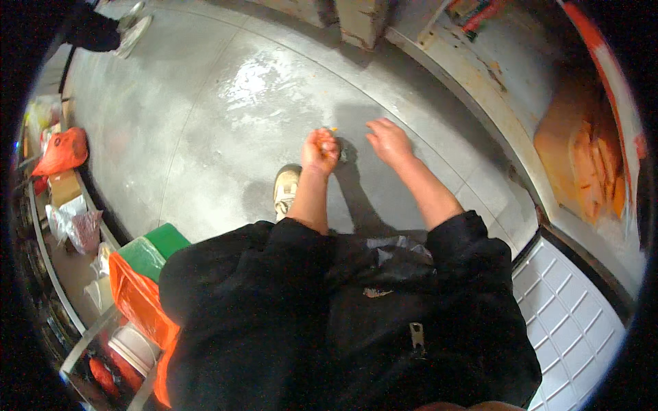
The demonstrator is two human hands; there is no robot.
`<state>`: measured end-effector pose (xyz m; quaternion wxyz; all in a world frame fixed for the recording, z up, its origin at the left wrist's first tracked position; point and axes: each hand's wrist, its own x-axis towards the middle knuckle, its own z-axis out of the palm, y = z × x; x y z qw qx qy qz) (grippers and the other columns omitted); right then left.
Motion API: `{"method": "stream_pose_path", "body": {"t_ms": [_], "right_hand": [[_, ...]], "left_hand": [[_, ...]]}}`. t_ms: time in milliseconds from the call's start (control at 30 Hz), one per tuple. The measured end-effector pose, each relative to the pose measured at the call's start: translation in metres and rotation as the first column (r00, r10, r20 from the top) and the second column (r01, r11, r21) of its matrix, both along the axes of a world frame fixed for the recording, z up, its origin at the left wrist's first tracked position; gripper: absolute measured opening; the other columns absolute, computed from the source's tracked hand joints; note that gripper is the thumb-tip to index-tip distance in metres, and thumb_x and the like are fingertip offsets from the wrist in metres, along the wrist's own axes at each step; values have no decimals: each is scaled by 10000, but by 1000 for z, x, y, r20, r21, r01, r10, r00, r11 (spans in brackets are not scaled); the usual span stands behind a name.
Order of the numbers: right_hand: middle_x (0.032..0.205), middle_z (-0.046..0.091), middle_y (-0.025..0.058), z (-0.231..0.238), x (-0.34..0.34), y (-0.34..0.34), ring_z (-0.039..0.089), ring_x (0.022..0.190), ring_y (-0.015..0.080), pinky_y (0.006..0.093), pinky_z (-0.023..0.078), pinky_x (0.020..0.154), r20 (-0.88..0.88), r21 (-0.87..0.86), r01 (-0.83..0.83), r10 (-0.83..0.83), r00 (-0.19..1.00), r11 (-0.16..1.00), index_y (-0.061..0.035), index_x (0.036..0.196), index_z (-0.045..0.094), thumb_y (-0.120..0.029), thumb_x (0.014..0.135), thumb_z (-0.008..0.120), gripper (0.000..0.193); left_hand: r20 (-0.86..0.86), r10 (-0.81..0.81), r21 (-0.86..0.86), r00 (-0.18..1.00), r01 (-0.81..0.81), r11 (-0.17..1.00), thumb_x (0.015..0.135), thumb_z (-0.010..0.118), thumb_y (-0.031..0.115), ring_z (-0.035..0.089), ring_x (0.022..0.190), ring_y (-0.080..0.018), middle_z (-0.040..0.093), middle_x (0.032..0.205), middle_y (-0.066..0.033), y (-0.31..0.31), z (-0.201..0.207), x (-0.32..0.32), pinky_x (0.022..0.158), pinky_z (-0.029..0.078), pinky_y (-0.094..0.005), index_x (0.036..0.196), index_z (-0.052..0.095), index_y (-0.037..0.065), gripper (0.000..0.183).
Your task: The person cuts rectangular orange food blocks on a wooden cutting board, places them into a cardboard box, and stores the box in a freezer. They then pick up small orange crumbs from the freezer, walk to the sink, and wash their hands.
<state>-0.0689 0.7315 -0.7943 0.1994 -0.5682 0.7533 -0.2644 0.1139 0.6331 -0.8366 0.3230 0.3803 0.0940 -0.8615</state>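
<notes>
My left hand (320, 151) is held out over the grey floor, palm turned up and fingers curled in. Whatever lies in those fingers is too small to make out. A tiny yellow-orange spot shows at its fingertips. To its right, my right hand (391, 142) hangs with the back up, thumb and fingers a little apart and nothing visible in them. A gap separates the two hands. Both forearms come out of black sleeves. Below the left hand stands my beige shoe (286, 189), partly covered by my dark clothing.
Another person's shoe (134, 35) is at the far left. Along the left, a shelf holds an orange-red bag (63, 151) and a clear bag (83, 231), near a green container (164, 242) and an orange liner (140, 298). Brown cardboard (579, 154) and a white ribbed panel (572, 318) lie right.
</notes>
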Motion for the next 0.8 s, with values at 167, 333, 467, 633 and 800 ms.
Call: {"method": "stream_pose_path", "body": {"t_ms": [167, 333, 467, 633, 800], "right_hand": [[968, 579, 113, -28, 54, -64, 583, 919, 321, 433, 503, 801, -105, 145, -182, 198, 975, 972, -83, 903, 613, -94, 821, 499, 141], [914, 569, 136, -41, 67, -74, 586, 877, 322, 414, 505, 762, -216, 224, -237, 285, 934, 945, -53, 855, 596, -104, 775, 569, 98], [868, 600, 144, -30, 66, -68, 602, 818, 330, 414, 506, 750, -117, 345, -80, 128, 985, 935, -55, 824, 619, -126, 752, 579, 109], [851, 617, 166, -3, 75, -48, 598, 831, 346, 419, 487, 756, 381, 20, -226, 202, 902, 974, -49, 840, 643, -117, 773, 551, 133], [886, 617, 167, -5, 47, -47, 597, 834, 347, 431, 491, 734, 207, 122, 7, -32, 978, 992, -50, 886, 641, -96, 775, 569, 140]], "left_hand": [[205, 249, -44, 947, -245, 968, 973, 380, 251, 542, 618, -196, 582, 750, -86, -25, 19, 50, 472, 455, -252, 851, 534, 38, 290], [366, 171, 28, 915, -194, 981, 979, 388, 271, 622, 788, -265, 620, 885, -126, 2, 24, 45, 625, 553, -300, 990, 556, -8, 326], [449, 61, 32, 891, -84, 996, 978, 395, 275, 600, 904, -268, 590, 1032, -124, 12, 17, 35, 725, 549, -307, 1083, 530, -11, 333], [230, -83, 21, 970, 80, 997, 985, 369, 294, 591, 941, -232, 601, 1029, -106, 22, -2, 9, 732, 536, -320, 1083, 535, 12, 342], [326, -100, 51, 940, 88, 995, 975, 402, 283, 621, 775, -201, 617, 865, -81, 19, -12, 15, 677, 536, -305, 958, 552, 44, 283]]}}
